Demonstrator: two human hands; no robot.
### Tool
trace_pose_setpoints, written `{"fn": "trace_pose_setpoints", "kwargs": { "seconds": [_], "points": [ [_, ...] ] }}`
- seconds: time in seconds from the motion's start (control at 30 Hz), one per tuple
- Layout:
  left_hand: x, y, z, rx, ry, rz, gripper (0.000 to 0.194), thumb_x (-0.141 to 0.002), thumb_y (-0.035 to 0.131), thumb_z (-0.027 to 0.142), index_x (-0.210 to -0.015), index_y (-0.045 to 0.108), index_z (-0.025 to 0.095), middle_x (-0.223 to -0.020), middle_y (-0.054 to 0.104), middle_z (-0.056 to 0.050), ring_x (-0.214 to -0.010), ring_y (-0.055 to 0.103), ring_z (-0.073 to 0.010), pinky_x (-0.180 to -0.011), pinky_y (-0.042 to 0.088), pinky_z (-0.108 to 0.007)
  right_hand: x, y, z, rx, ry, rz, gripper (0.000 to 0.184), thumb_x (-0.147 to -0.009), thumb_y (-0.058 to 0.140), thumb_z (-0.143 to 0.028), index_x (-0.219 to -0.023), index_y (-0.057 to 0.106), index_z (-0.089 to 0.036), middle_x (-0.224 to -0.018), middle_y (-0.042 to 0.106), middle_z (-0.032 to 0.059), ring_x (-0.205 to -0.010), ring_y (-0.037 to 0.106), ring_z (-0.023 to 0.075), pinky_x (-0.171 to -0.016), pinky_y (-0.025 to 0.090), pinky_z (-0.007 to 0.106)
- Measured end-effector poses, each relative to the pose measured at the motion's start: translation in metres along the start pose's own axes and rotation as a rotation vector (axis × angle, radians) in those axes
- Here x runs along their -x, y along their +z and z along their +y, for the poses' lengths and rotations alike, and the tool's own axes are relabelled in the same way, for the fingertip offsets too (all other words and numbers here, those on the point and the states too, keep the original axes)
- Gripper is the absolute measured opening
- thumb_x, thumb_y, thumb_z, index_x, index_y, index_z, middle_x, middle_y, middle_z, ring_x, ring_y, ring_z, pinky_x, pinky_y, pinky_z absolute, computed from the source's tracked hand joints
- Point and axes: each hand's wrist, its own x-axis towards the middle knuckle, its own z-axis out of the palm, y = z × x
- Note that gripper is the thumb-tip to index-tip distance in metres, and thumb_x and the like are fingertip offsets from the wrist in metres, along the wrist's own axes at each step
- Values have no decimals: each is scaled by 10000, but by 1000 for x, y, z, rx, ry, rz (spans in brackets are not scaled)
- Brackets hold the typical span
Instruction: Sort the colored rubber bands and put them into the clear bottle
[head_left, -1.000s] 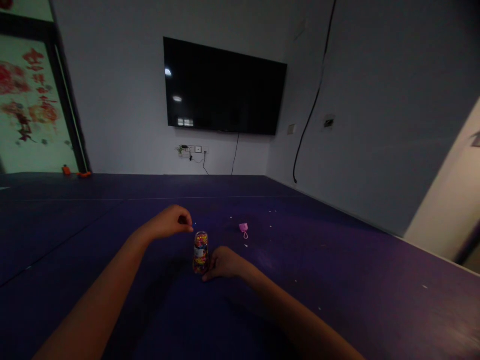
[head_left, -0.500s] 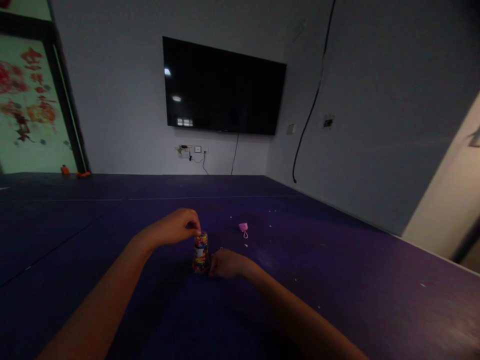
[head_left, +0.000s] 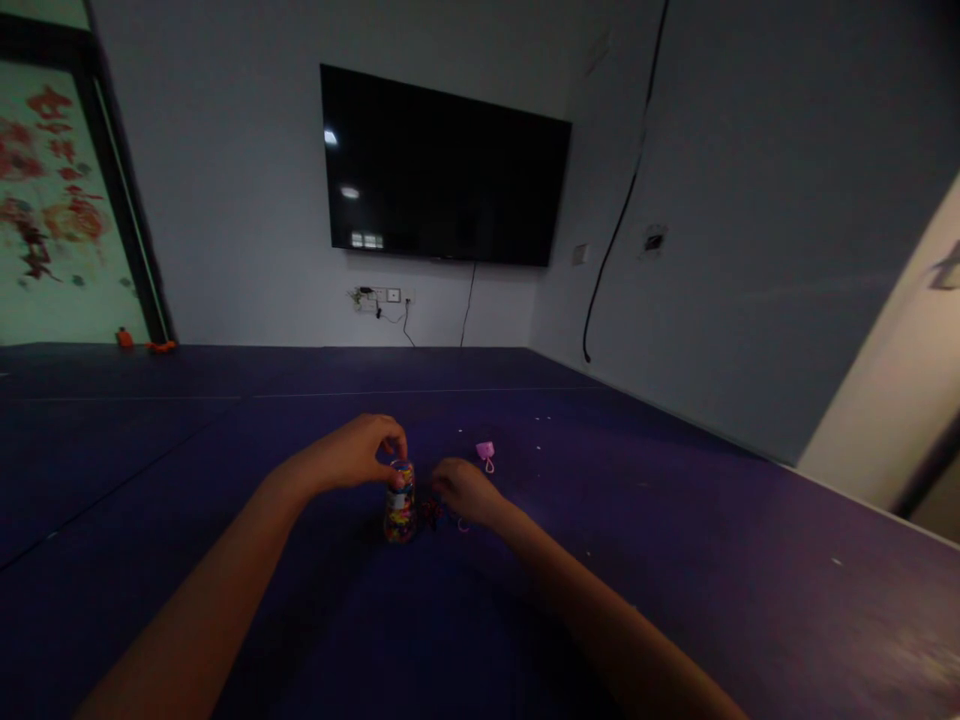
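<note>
A clear jar (head_left: 400, 512) packed with small, many-coloured pieces stands upright on the purple floor (head_left: 315, 620). My left hand (head_left: 367, 450) grips its top rim from above, thumb on the near side and fingers bent over the far side. Just to the right of the jar is my right hand (head_left: 463, 488), its fingers drawn together; anything between them is too small and dark to make out. Below those fingers lies a little dark reddish cluster (head_left: 431, 513), with a small pale loop (head_left: 462, 524) beside it.
A pink cap-like piece with a loop (head_left: 486, 452) lies beyond my right hand. White specks dot the floor. A television (head_left: 446, 165) hangs on the far wall, and a black cable (head_left: 619, 230) runs down the right wall. Orange objects (head_left: 124, 338) sit by the door.
My right hand has risen from beside the jar's base to about its upper part, uncovering the dark cluster and the loop. My left thumb has shifted down slightly over the jar's rim.
</note>
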Motion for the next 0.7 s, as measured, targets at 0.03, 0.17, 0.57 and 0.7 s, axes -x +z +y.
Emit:
{"fn": "trace_pose_setpoints", "kwargs": {
  "seconds": [0.03,0.17,0.57,0.7],
  "points": [
    [0,0,1,19,-18,-13,221,-600,688,227,-805,625,171,-892,645,-26,-841,576,-167,-713,426,-252,1,5,-2,-8,-78,-19,257,-765,483,-99,-924,675,-158,-944,672,75,-914,588,167,-818,412,265],
    [-1,2,3,51,-56,-68,195,-594,671,150,-786,636,157,-828,672,-21,-788,597,-154,-684,436,-239,7,15,-9,-67,-271,-150,259,-810,492,-169,-1016,646,-200,-1075,632,61,-983,564,163,-835,401,270],
    [-3,9,-4,5,89,-108,98,-662,634,130,-741,684,161,-877,694,-53,-795,618,-142,-721,446,-233,7,-13,7,72,-75,-244,163,-722,634,-270,-832,712,-178,-796,671,36,-749,583,139,-655,373,223],
    [-1,10,-5,-25,85,-108,122,-691,617,149,-786,688,175,-916,690,-53,-832,613,-153,-755,448,-259,7,-12,7,109,-68,-233,217,-696,665,-337,-837,709,-179,-810,663,45,-784,575,161,-655,366,235]
  ]
}}
